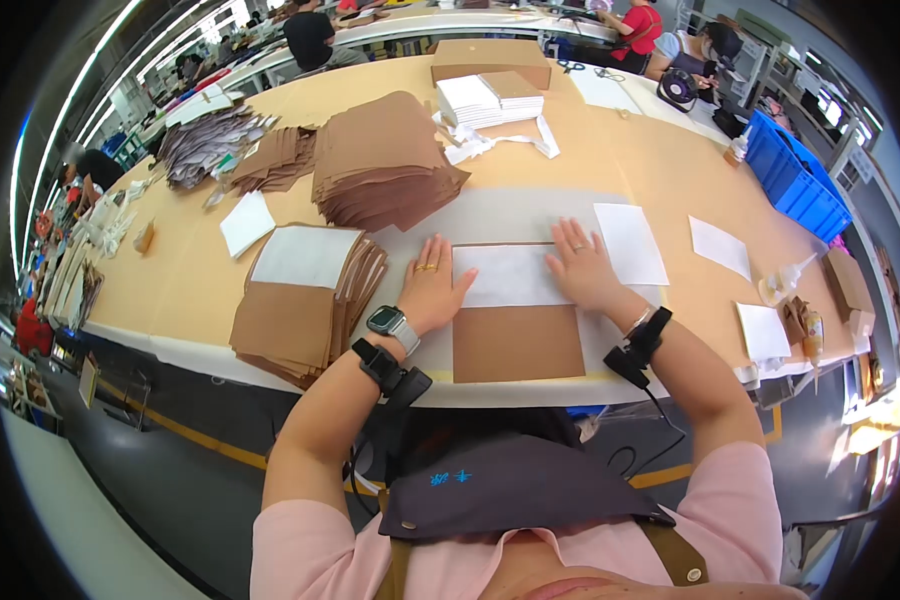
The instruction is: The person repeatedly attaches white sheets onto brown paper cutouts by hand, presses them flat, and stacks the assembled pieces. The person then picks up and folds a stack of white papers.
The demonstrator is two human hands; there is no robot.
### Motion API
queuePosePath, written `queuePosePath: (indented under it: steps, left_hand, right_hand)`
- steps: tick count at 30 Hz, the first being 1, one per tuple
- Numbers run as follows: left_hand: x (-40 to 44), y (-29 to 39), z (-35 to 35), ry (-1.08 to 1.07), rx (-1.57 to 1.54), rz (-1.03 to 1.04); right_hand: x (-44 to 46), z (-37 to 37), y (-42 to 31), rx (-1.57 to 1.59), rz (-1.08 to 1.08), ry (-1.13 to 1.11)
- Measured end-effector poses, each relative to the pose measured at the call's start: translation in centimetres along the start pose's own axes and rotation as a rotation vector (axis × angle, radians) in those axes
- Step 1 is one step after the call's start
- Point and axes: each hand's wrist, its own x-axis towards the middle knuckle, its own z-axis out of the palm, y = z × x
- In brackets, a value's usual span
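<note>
A brown sheet [518, 345] lies flat before me, its upper half covered by a white sheet [505, 276]. At the white sheet's left edge rests my left hand [432, 285], fingers spread, holding nothing. My right hand [588, 268] lies flat on its right end, fingers apart, next to another white sheet [631, 245]. To the left is a stack of brown sheets [285, 322] topped with a white piece [305, 257]. Behind my left hand stands a taller brown pile [380, 150].
A blue crate [795, 180], a glue bottle [785, 280] and white sheets [718, 246] are on the right. White stacks [478, 100] and a cardboard box [490, 65] stand at the back. Grey pieces [205, 145] lie far left. Several people work beyond the table.
</note>
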Motion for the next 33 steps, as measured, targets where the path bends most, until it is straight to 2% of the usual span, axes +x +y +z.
queuePosePath:
  steps: [2,3,5,7,15,16,17,18,20,21,23,26,28,29,31,33]
  left_hand:
    - [-0.1,0.5,0.1,0.127,-0.008,0.054]
    - [0.0,0.6,0.1,0.121,-0.008,0.076]
    - [0.4,0.8,0.0,-0.067,0.107,0.116]
    - [0.4,0.3,-0.2,-0.071,0.116,0.134]
    - [-1.5,-1.7,-0.5,-0.01,0.044,0.098]
    - [-1.9,-2.5,0.0,0.045,-0.125,0.052]
    - [-2.5,-3.2,0.2,0.11,-0.293,0.0]
    - [-3.6,-3.1,-0.4,0.138,-0.296,-0.03]
    - [-7.0,-1.2,-2.5,0.136,-0.501,0.002]
    - [-8.5,-0.6,-3.0,0.128,-0.513,0.0]
    - [-10.2,0.7,-4.4,0.004,-0.637,-0.11]
    - [-10.7,0.5,-4.1,0.047,-0.732,-0.2]
    - [-10.9,1.8,-4.7,-0.13,-1.656,-0.579]
    - [-10.5,1.8,-4.7,-0.11,-1.656,-0.585]
    - [-9.5,1.5,-4.7,-0.337,-1.778,-0.493]
    - [-8.7,2.0,-4.0,-0.29,-1.666,-0.503]
  right_hand:
    - [0.6,0.0,-3.1,-0.03,-0.15,0.02]
    - [1.1,1.0,-4.6,0.021,-0.192,0.011]
    - [1.2,2.2,-6.9,0.076,-0.213,0.013]
    - [1.0,2.5,-8.0,0.081,-0.317,-0.036]
    - [-2.8,1.3,-2.1,0.042,-0.028,0.031]
    - [-3.8,1.0,-2.1,-0.006,0.023,0.039]
    - [-5.3,0.7,-2.6,0.046,-0.088,0.066]
    - [-7.1,0.2,-3.7,0.103,-0.21,0.089]
    - [-10.5,-1.4,-6.5,0.223,-0.519,0.04]
    - [-10.8,-0.6,-7.0,0.228,-0.577,0.015]
    - [-11.1,1.0,-7.7,0.181,-0.488,0.156]
    - [-9.8,0.6,-8.6,0.232,-0.578,0.288]
    - [-10.1,-0.6,-8.9,0.512,-0.225,0.098]
    - [-10.2,-1.5,-9.4,0.516,-0.242,0.095]
    - [-10.4,-2.9,-10.8,0.398,-0.519,0.247]
    - [-11.2,-2.6,-12.4,0.329,-0.62,0.258]
